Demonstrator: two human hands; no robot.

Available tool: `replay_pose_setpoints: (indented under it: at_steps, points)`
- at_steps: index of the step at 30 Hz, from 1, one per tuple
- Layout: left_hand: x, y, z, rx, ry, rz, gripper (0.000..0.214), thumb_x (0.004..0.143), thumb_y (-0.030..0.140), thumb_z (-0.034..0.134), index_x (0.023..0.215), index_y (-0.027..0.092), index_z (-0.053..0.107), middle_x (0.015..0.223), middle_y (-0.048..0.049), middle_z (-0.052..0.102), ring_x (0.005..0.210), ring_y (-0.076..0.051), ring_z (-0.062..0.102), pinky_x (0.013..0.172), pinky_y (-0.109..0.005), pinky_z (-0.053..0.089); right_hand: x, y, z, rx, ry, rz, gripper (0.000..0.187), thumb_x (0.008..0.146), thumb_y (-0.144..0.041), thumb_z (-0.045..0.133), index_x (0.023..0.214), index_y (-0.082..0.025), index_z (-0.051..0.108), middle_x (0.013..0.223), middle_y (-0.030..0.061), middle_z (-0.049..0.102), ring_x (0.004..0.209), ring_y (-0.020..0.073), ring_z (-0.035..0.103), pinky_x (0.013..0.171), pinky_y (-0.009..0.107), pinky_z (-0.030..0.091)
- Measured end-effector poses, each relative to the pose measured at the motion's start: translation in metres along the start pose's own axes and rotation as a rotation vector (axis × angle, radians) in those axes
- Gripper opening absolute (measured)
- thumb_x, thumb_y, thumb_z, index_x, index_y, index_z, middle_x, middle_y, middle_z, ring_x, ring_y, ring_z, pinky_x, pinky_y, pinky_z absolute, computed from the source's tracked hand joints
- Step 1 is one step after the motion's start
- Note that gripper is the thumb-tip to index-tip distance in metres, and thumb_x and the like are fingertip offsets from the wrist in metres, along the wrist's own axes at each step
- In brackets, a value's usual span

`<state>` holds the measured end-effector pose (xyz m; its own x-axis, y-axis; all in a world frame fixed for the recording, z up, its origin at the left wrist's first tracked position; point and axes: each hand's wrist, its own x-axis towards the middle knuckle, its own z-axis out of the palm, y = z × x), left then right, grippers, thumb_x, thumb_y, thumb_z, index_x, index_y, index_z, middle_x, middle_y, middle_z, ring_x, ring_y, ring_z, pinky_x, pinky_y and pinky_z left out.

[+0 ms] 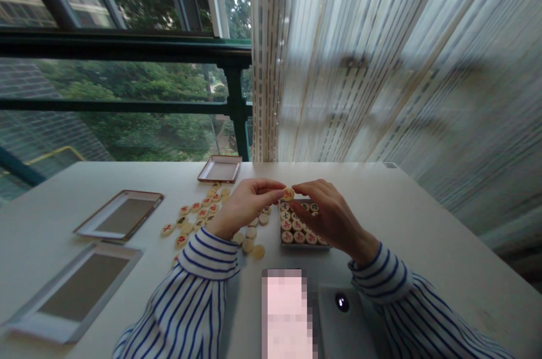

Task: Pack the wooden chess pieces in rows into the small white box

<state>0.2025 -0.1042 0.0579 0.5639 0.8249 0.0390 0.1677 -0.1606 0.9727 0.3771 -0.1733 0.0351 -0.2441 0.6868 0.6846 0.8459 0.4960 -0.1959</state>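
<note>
My left hand (245,204) pinches a round Chinese chess piece (288,195) with a red character between thumb and fingertips. My right hand (332,215) is curved beside that piece, its thumb and index finger apart; the index fingertip is at the piece's edge, and whether it touches I cannot tell. Under both hands stands an open box (305,246) with rows of red- and black-marked pieces, its right part hidden by my right hand. Loose chess pieces (202,214), some face up and some blank, lie scattered on the table around and behind my left wrist.
A small shallow tray (220,179) sits near the table's far edge. Two larger frame-like trays (149,219) lie at the left. Close to me are a phone-shaped thing with a blurred-out surface (285,314) and a grey device (342,331). Beyond the white table (423,235) are railing and curtain.
</note>
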Motion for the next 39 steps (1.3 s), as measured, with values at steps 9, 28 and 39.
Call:
replay_pose_setpoints:
  at_steps: [9,28,39]
  points:
    - [0.001,-0.003,0.004,0.018,-0.011,-0.003,0.021,0.073,0.027,0.065,0.089,0.014,0.067,0.084,-0.0046,0.070,0.072,-0.012,0.061,0.068,-0.024,0.048,0.000,0.002,-0.004,0.016,-0.103,-0.007,0.025,0.085,-0.030,0.052,0.104,-0.016,0.058,0.098,0.0079,0.065,0.089,0.0188,0.055,0.078,0.035,0.040]
    - [0.006,-0.012,0.012,0.135,-0.019,-0.061,0.031,0.075,0.032,0.061,0.099,0.013,0.061,0.080,-0.0060,0.068,0.070,-0.013,0.061,0.057,-0.022,0.045,0.001,0.022,-0.023,-0.211,-0.483,0.075,0.018,0.081,-0.032,0.053,0.091,-0.019,0.063,0.084,0.0053,0.066,0.077,0.0171,0.058,0.070,0.030,0.037]
    - [0.012,-0.033,0.008,0.339,-0.095,0.049,0.034,0.075,0.039,0.058,0.096,0.012,0.064,0.080,-0.0087,0.068,0.070,-0.015,0.061,0.057,-0.023,0.045,-0.008,0.036,-0.012,-0.260,-0.767,0.105,0.023,0.084,-0.032,0.045,0.080,-0.022,0.065,0.073,0.0029,0.068,0.065,0.0156,0.060,0.057,0.027,0.034]
